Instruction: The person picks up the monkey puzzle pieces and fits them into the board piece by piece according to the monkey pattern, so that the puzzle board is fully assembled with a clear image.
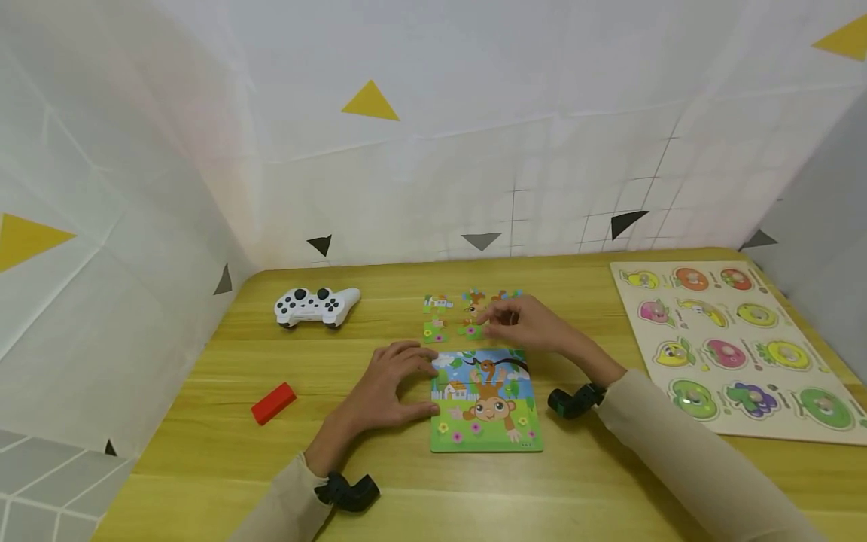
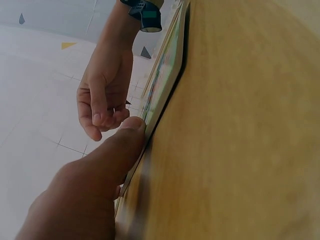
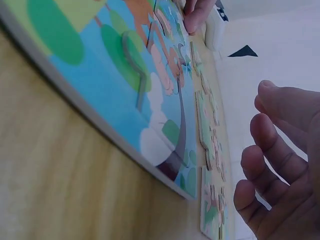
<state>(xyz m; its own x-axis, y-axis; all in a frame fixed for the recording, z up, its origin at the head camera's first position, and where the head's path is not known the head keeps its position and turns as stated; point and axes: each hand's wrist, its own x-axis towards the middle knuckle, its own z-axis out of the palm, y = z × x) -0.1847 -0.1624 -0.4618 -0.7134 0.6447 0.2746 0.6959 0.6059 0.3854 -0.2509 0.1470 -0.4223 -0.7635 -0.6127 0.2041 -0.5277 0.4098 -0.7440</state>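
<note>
A square monkey jigsaw puzzle [image 1: 484, 433] lies flat on the table, with piece seams visible in its upper part in the right wrist view. My left hand [image 1: 393, 388] rests along its left side; the thumb [image 2: 132, 123] touches the edge and the fingers lie by the upper left corner. Beyond the board, several loose puzzle pieces [image 1: 436, 332] with monkey and flower prints lie in rows. Over the right-hand ones hovers my right hand [image 1: 528, 324], fingers loosely bent. In the right wrist view, nothing shows between its thumb and fingers [image 3: 262, 132]. It partly hides some pieces.
A white game controller [image 1: 314, 307] lies at the back left. Nearer on the left is a red block [image 1: 274, 403]. A large fruit peg puzzle board [image 1: 643, 301] covers the table's right side. White patterned cloth [image 1: 420, 188] hangs behind the wooden table [image 1: 223, 444].
</note>
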